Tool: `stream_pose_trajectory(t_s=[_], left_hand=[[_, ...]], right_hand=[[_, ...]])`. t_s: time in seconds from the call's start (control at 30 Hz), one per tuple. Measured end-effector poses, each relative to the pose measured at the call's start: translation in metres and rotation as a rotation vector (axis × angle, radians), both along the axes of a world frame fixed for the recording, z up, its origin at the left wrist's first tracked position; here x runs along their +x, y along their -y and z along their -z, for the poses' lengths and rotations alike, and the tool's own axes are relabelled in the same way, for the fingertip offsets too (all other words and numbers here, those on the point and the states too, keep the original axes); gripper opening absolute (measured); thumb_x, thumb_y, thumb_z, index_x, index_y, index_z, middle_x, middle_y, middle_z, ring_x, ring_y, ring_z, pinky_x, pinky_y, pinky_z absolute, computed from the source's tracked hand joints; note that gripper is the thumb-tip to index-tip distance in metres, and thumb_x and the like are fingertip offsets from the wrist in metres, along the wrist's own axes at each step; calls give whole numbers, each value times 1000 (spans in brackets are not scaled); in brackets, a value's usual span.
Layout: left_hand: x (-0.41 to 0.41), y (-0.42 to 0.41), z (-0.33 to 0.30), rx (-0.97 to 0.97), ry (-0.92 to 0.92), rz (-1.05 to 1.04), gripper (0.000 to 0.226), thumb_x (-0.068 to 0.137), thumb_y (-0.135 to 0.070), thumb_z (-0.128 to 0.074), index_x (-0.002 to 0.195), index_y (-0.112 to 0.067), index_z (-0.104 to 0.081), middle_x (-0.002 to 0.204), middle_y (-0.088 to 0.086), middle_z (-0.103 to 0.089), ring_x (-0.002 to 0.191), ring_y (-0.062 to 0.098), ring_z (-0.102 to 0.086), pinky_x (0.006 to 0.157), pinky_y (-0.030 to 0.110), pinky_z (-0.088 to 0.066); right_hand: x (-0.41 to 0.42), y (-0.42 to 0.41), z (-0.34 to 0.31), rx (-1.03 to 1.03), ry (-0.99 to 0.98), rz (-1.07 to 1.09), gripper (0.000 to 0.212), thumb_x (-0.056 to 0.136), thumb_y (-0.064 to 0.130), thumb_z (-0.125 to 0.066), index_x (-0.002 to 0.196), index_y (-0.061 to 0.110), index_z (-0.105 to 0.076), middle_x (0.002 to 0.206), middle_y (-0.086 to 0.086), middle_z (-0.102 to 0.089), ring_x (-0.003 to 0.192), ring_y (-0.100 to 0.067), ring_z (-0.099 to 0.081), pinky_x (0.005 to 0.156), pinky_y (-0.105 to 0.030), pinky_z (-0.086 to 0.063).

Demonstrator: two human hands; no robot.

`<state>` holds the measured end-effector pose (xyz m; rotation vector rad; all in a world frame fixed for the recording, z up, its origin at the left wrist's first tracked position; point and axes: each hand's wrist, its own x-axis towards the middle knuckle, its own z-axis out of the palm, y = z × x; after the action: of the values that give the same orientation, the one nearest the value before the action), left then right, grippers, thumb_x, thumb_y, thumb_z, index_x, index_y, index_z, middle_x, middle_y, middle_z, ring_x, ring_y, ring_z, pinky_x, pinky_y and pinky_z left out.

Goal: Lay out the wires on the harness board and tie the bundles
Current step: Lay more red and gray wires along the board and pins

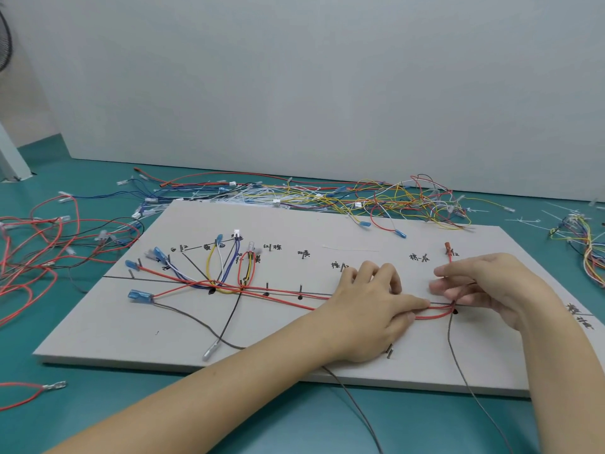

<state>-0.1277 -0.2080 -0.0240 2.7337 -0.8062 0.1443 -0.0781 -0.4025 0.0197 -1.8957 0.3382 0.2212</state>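
- The step in hand looked like laying out, not tying: a red wire (432, 314) was being routed along the drawn line at the right end of the board (294, 348), and no tie was seen on the bundle there.
- The left hand (370, 309) lay on the board with its fingers fairly straight, the index fingertip pressing the red wire down on the line; it pressed rather than clasped.
- The right hand (481, 290) was just right of it, fingers curled and pinching the red wire where it bent upward at a black dot, near a grey wire (458, 365) that ran down off the board's front edge.
- Between the two hands the red wire made a shallow loop, touching the left fingertip at one end and passing into the right fingers at the other.
- Above the right hand a red terminal (448, 249) sat by a written label, with a thin red lead dropping toward the fingers; whether it was the same wire could not be told.
- Left of the hands, other wires (226, 286) already lay fanned out from the line, with blue terminals (139, 295) at their ends.
- The next move probably called for drawing the slack out of the loop while the left finger kept it pinned, then seating the bend at the dot.
- Loose wires (376, 198) lay piled behind the board, well apart from both hands.
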Motion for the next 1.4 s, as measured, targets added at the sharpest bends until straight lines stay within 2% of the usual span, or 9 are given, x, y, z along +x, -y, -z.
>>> stream_pose_trajectory(t_s=[0.2, 0.33, 0.47, 0.6, 0.77, 1.0, 1.17, 1.3, 1.4], left_hand=[[-1, 0, 0, -6, -1, -1, 39, 103, -40, -32, 141, -43, -42, 119, -3, -38, 113, 23, -31, 99, 41, -27], [-2, 1, 0, -9, -10, 1, 39, 103, -40, -32, 140, -42, -44, 119, -2, -38, 114, 24, -31, 99, 42, -27], [-1, 0, -1, -5, -14, 1, 39, 103, -41, -32, 140, -42, -44, 120, -2, -38, 114, 24, -31, 100, 43, -27], [-2, 0, -1, -7, -8, 2, 39, 103, -40, -32, 140, -41, -45, 120, -2, -39, 114, 24, -31, 100, 43, -27], [-2, -1, -1, -5, 5, 5, 39, 102, -40, -33, 139, -41, -45, 120, -2, -39, 114, 24, -32, 99, 42, -27], [-3, -1, -1, -68, 24, 17, 33, 101, -39, -40, 131, -35, -54, 120, -1, -40, 112, 24, -33, 97, 40, -29], [-3, 0, -1, -175, 50, -1, 25, 96, -37, -51, 117, -22, -53, 118, 0, -43, 108, 20, -34, 97, 40, -34], [-3, 2, -2, -132, 68, 43, 39, 99, -31, -46, 138, -31, -40, 136, 0, -35, 114, 23, -34, 98, 38, -32], [-3, 2, -2, -80, 77, 84, 31, 102, -30, -41, 131, -33, -51, 143, -3, -35, 121, 24, -33, 99, 40, -31]], right_hand=[[3, -2, -7, 154, -58, -24, 32, 86, 11, -36, 91, 0, -66, 83, -15, -75, 48, -16, -67, 35, -16, -46], [3, 0, -7, 49, -7, -81, 13, 90, 1, -56, 93, -4, -67, 80, -13, -75, 54, -15, -70, 40, -17, -50], [8, 0, -6, -106, 67, -87, 10, 84, 5, -69, 86, -5, -70, 72, -14, -74, 40, -9, -59, 35, -17, -43], [20, -3, -1, -212, 142, -48, 14, 87, 8, -68, 80, -4, -68, 56, -10, -68, 32, -8, -49, 30, -16, -33], [32, -6, 8, -340, 200, -36, 17, 89, 6, -62, 73, 1, -66, 51, -6, -64, 33, -11, -47, 30, -18, -30], [42, -15, 14, -644, 251, -44, 28, 81, 8, -65, 53, 12, -67, 56, -6, -67, 51, -20, -52, 51, -24, -36], [42, -14, 19, -631, 290, -30, 26, 81, 12, -66, 56, 19, -65, 59, -1, -61, 64, -27, -53, 59, -27, -40], [44, -12, 21, -647, 268, -51, 25, 85, 16, -64, 61, 22, -64, 62, 2, -59, 68, -27, -53, 57, -27, -35], [47, -12, 22, -647, 245, -62, 24, 88, 19, -63, 65, 21, -64, 64, 0, -58, 72, -29, -55, 60, -28, -37]])
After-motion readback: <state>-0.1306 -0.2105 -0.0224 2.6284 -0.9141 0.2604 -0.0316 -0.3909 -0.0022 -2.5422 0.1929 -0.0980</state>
